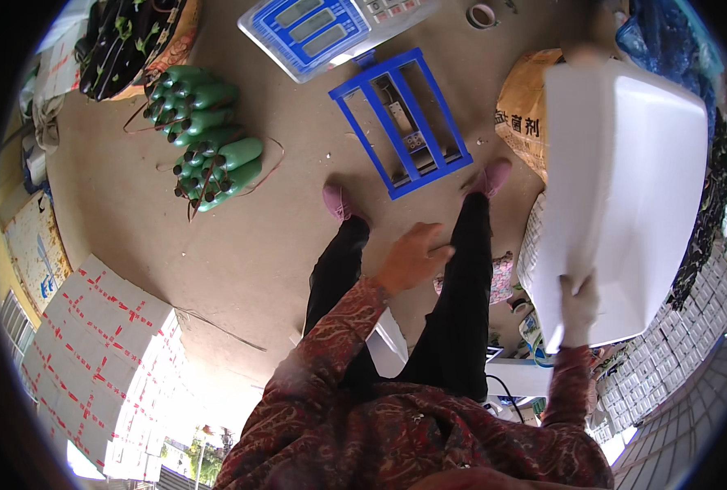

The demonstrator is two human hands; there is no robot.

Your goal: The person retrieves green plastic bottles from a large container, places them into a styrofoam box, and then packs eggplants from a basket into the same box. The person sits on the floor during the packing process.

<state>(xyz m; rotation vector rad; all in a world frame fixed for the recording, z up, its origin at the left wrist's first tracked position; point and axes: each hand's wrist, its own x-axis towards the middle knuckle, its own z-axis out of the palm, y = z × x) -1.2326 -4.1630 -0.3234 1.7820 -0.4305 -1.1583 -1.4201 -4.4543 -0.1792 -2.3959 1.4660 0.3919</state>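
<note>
My right hand (579, 309) grips the near end of the rim of a large white box (657, 184), probably foam, tilted at my right side. At the box's far end a blurred hand (587, 52) of what seems to be another person touches or holds it. In front of my thighs my left hand (413, 256) hangs empty, thumb and fingers apart. Before my feet lies the blue metal platform frame (372, 104) of a scale, with bare crossbars and its load cell showing. Beyond it is the scale's blue display head (314, 30).
Bundled green bottles (207, 141) stand at the left, below a container of eggplants (124, 43). Cartons with red print (88, 367) are stacked lower left. A printed sack (522, 116) is beside the white box. A tape roll (481, 16) and blue plastic (657, 43) are farther off.
</note>
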